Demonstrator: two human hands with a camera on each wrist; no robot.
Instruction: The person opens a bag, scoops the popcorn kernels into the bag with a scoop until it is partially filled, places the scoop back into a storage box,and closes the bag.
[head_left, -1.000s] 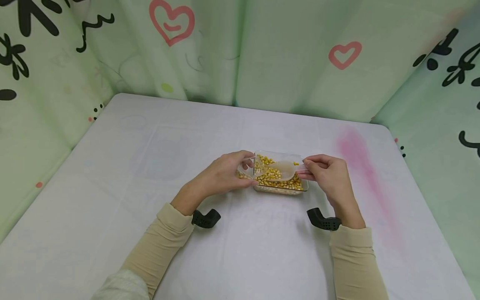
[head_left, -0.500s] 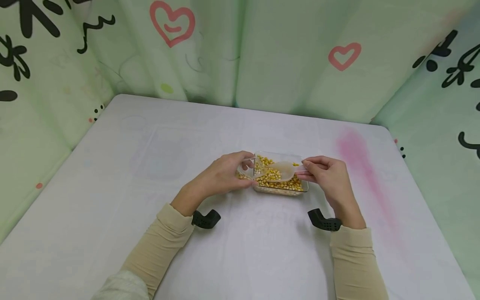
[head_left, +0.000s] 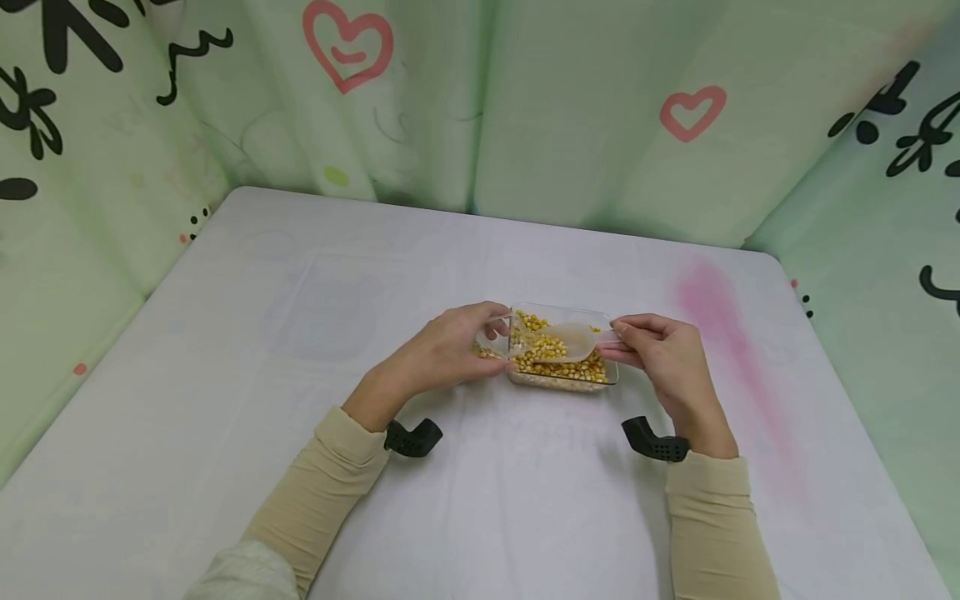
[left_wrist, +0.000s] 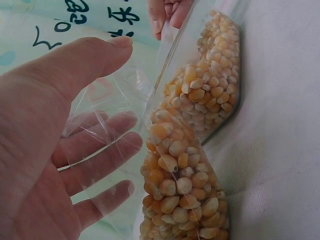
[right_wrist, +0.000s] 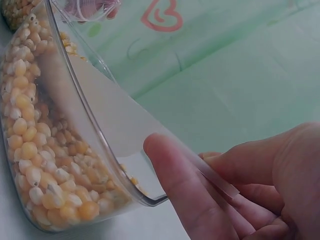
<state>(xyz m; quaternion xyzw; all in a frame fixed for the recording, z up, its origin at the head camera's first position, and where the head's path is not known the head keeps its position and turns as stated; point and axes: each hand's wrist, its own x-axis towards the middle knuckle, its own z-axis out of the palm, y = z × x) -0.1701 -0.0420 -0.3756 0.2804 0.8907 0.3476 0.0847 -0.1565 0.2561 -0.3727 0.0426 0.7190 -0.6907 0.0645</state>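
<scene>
A clear rectangular box (head_left: 558,382) of yellow corn kernels (head_left: 555,367) stands on the table. My right hand (head_left: 663,354) pinches the handle of a translucent white scoop (head_left: 576,343) between thumb and fingers. The scoop's bowl is inside the box, over the kernels, as the right wrist view also shows. At the box's left end, my left hand (head_left: 453,346) holds a thin clear plastic container (left_wrist: 182,187) with kernels in its lower part. Its fingers (left_wrist: 100,142) show through the plastic in the left wrist view. The container's exact shape is hard to tell.
A white cloth covers the table (head_left: 337,275). Pale green curtains (head_left: 562,150) with hearts and black marks hang along its back and sides. A black wrist mount (head_left: 414,438) sticks out from the left wrist, and another wrist mount (head_left: 655,440) from the right.
My right hand and the scoop have shifted very slightly to the right. The left hand, its container and the box look almost unmoved.
</scene>
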